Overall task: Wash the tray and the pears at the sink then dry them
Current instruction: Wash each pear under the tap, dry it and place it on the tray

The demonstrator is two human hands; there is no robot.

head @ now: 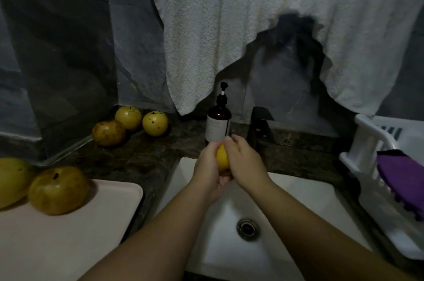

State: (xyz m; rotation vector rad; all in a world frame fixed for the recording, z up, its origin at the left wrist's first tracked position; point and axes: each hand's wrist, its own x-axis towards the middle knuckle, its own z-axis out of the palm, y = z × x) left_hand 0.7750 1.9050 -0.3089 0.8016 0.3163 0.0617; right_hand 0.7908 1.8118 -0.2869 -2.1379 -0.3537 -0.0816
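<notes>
- The pear gripped between the left hand and the right hand is bright yellow.
- Under the grip, the sink is white, with a dark metal-ringed drain.
- Just behind the grip stands a dark brown pump bottle with a pale label and black pump.
- Left of the grip, three pears on the dark mottled counter are yellow to brownish with dark specks.
- Lower left of the grip, a pale pinkish tray carries two olive-yellow pears.
- Right of the grip, a white rack holds a purple cloth.
- Above the grip hangs a white towel.
</notes>
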